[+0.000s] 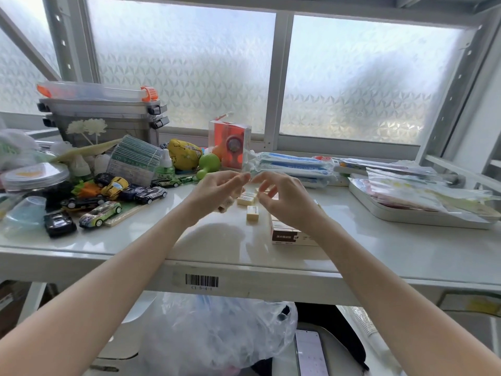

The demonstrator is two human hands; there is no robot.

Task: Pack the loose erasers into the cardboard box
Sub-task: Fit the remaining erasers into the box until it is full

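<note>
Cream erasers point(252, 213) lie loose on the white shelf point(217, 240), just left of the cardboard box point(287, 234).

I see both hands raised above the box: left hand point(217, 192) and right hand point(284, 198) with fingers loosely curled; I cannot tell whether either pinches anything. I judge the erasers light, firm, slightly grippy; best pinched across their long sides.

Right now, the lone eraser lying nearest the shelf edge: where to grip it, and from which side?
Pinch the eraser across its two long sides, coming straight down from above. It lies flat on the shelf, apart from the other erasers, so both long sides look free. The cardboard box sits close on its right, so the right hand hovering nearby probably has the shortest reach.
</note>
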